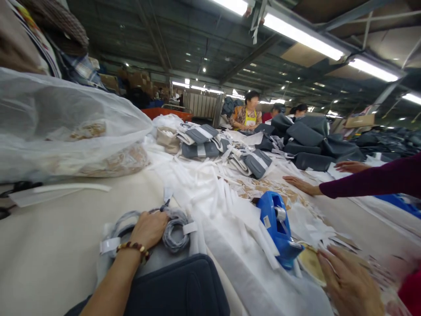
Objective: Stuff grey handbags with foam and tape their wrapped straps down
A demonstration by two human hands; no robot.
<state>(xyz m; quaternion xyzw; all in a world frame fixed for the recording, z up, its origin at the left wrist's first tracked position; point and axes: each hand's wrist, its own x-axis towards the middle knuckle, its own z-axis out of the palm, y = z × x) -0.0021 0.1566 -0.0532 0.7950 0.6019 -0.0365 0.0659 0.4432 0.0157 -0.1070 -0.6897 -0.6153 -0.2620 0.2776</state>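
Note:
My left hand (151, 229), a beaded bracelet on its wrist, is closed over a bundle of coiled grey cord. One grey cord coil (176, 235) with a white wrap shows beside its fingers. Just below lies a dark grey padded piece (179, 285), on whitish translucent sheeting. At the lower right my right hand (353, 281) is slightly blurred, its fingers stretched out beside a roll of yellowish tape (312, 263). Whether the fingertips touch the roll I cannot tell. A blue tape dispenser (274, 228) stands left of that roll.
White foam strips (226, 197) lie across the table's middle. Folded grey pieces (200, 142) and a dark pile (305, 140) stand behind. A large clear plastic bag (66, 127) bulges at left. A co-worker's purple sleeve (371, 177) and hands reach in from the right.

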